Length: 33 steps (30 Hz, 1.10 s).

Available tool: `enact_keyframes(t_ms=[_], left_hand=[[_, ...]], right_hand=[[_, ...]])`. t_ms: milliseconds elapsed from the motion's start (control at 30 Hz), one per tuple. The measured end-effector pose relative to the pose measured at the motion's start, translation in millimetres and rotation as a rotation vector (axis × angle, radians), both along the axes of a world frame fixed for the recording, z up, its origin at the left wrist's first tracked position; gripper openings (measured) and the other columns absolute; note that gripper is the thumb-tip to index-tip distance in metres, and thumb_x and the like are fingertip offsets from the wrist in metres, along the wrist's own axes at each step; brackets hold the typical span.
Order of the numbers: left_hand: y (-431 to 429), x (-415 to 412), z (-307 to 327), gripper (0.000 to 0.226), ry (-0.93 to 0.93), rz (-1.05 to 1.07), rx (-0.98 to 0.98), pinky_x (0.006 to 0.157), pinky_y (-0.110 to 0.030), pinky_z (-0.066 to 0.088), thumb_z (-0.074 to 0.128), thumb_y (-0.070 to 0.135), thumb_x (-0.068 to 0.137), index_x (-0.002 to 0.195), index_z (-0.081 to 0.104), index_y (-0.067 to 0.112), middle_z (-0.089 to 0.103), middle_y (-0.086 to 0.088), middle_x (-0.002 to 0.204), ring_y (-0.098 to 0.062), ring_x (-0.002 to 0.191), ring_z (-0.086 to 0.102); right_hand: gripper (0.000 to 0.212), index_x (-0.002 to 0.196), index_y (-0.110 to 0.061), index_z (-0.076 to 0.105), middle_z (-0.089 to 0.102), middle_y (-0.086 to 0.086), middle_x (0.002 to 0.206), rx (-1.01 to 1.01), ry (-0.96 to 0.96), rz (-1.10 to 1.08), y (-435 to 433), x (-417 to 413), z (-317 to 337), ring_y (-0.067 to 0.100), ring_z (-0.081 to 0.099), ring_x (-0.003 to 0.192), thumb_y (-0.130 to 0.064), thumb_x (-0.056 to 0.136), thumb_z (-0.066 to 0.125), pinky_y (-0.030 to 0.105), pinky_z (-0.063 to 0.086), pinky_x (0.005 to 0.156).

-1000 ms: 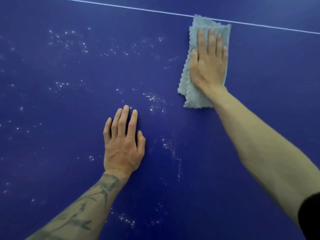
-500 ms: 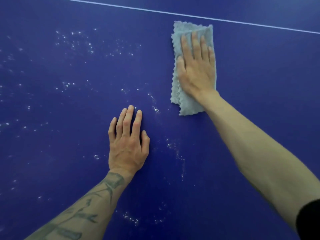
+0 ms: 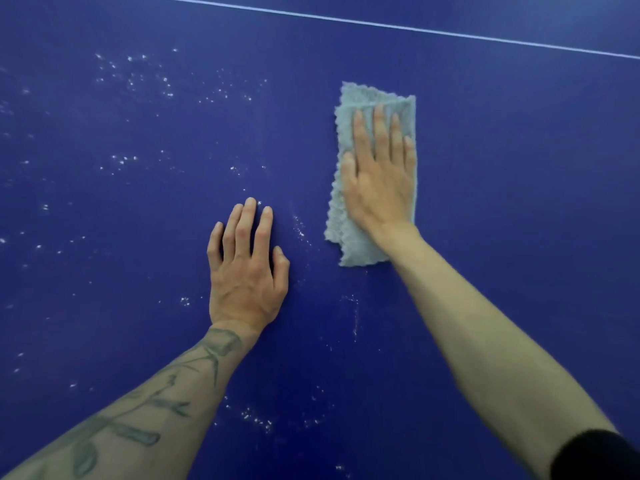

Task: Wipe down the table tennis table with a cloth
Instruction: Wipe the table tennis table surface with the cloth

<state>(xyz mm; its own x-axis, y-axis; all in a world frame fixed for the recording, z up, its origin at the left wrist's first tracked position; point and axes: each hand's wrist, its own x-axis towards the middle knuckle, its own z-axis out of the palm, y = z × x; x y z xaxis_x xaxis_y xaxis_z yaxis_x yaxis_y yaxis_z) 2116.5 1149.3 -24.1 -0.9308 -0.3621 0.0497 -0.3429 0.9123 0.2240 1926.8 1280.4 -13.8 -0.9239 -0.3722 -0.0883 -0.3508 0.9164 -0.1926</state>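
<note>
Head view: wiping part done.
The folded cloth lies flat on the blue table under the right hand, fingers straight, pressing; left hand rests flat, holding nothing. White specks left of it remain to wipe.

One table, blue. One cloth, grey-blue, folded, right of the surface's middle. Two hands: left hand, right hand. One white line across the far part of the surface. One black sleeve. One tattooed forearm, the left. White specks: dozens, too many to count, mostly on the left half.
</note>
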Motion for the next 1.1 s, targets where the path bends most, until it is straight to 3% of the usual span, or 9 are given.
enact_keyframes(t_ms=[167, 233, 300, 433, 633, 767, 900, 967, 1100], left_hand=[[0, 0, 0, 0.057, 0.022, 0.000, -0.001, 0.129, -0.053, 0.020, 0.047, 0.025, 0.104, 0.158, 0.041, 0.008, 0.033, -0.015, 0.168, -0.031, 0.156, 0.030], [0, 0, 1, 0.057, 0.027, 0.004, 0.007, 0.129, -0.053, 0.020, 0.047, 0.025, 0.104, 0.158, 0.041, 0.008, 0.033, -0.015, 0.167, -0.031, 0.156, 0.030], [0, 1, 1, 0.056, 0.025, 0.002, 0.005, 0.129, -0.053, 0.020, 0.045, 0.025, 0.105, 0.158, 0.041, 0.007, 0.033, -0.015, 0.167, -0.031, 0.156, 0.030], [1, 2, 0, 0.055, 0.027, -0.006, 0.002, 0.129, -0.052, 0.019, 0.046, 0.025, 0.105, 0.158, 0.041, 0.008, 0.033, -0.014, 0.167, -0.031, 0.156, 0.030], [1, 4, 0, 0.054, 0.056, -0.016, -0.001, 0.130, -0.051, 0.018, 0.044, 0.026, 0.106, 0.157, 0.040, 0.008, 0.033, -0.015, 0.167, -0.032, 0.156, 0.030], [-1, 6, 1, 0.052, 0.071, -0.029, 0.021, 0.130, -0.049, 0.016, 0.043, 0.026, 0.107, 0.156, 0.042, 0.007, 0.034, -0.014, 0.167, -0.031, 0.156, 0.030], [-5, 34, 5, 0.052, 0.096, -0.057, -0.001, 0.130, -0.051, 0.019, 0.044, 0.025, 0.108, 0.155, 0.043, 0.005, 0.037, -0.015, 0.166, -0.032, 0.155, 0.033], [-10, 55, 6, 0.053, 0.082, -0.024, -0.022, 0.130, -0.051, 0.019, 0.044, 0.024, 0.108, 0.156, 0.042, 0.005, 0.036, -0.016, 0.166, -0.033, 0.155, 0.032], [-18, 77, 2, 0.056, 0.031, 0.012, -0.027, 0.130, -0.051, 0.018, 0.041, 0.027, 0.108, 0.159, 0.037, 0.003, 0.033, -0.016, 0.168, -0.033, 0.156, 0.030]], right_hand=[[0.063, 0.171, -0.021, 0.019, 0.011, 0.007, 0.179, 0.033, 0.035, 0.430, 24, 72, -2, 0.026, 0.006, 0.166, -0.035, 0.111, 0.032, 0.050, 0.012, 0.134], [0.063, 0.171, -0.023, 0.019, 0.010, 0.005, 0.179, 0.055, 0.024, 0.400, 64, 78, -1, 0.024, 0.005, 0.166, -0.035, 0.111, 0.033, 0.049, 0.010, 0.134], [0.064, 0.171, -0.024, 0.018, 0.010, 0.004, 0.179, 0.057, 0.017, 0.209, 82, 63, -1, 0.024, 0.004, 0.166, -0.038, 0.110, 0.030, 0.048, 0.008, 0.134], [0.067, 0.172, -0.024, 0.014, 0.007, 0.006, 0.180, 0.026, 0.003, -0.078, 43, 39, -2, 0.027, 0.003, 0.166, -0.042, 0.107, 0.020, 0.050, 0.007, 0.134], [0.062, 0.170, -0.022, 0.022, 0.014, 0.006, 0.179, 0.009, 0.031, 0.351, 54, 119, -3, 0.026, 0.009, 0.166, -0.035, 0.110, 0.033, 0.049, 0.012, 0.134], [0.064, 0.171, -0.028, 0.017, 0.010, 0.001, 0.180, 0.051, -0.021, 0.046, 111, 101, 0, 0.023, 0.005, 0.166, -0.041, 0.109, 0.027, 0.049, 0.010, 0.134], [0.068, 0.172, -0.025, 0.009, 0.004, 0.005, 0.180, 0.030, -0.011, -0.209, 73, 64, 1, 0.026, 0.001, 0.166, -0.045, 0.107, 0.013, 0.049, 0.003, 0.134], [0.069, 0.172, -0.023, 0.012, 0.006, 0.007, 0.180, 0.005, -0.007, -0.143, 37, 73, 0, 0.028, 0.002, 0.166, -0.044, 0.106, 0.015, 0.048, 0.002, 0.134], [0.064, 0.171, -0.022, 0.021, 0.013, 0.007, 0.179, -0.016, 0.008, 0.265, 20, 134, 1, 0.027, 0.007, 0.166, -0.037, 0.109, 0.029, 0.049, 0.009, 0.134]])
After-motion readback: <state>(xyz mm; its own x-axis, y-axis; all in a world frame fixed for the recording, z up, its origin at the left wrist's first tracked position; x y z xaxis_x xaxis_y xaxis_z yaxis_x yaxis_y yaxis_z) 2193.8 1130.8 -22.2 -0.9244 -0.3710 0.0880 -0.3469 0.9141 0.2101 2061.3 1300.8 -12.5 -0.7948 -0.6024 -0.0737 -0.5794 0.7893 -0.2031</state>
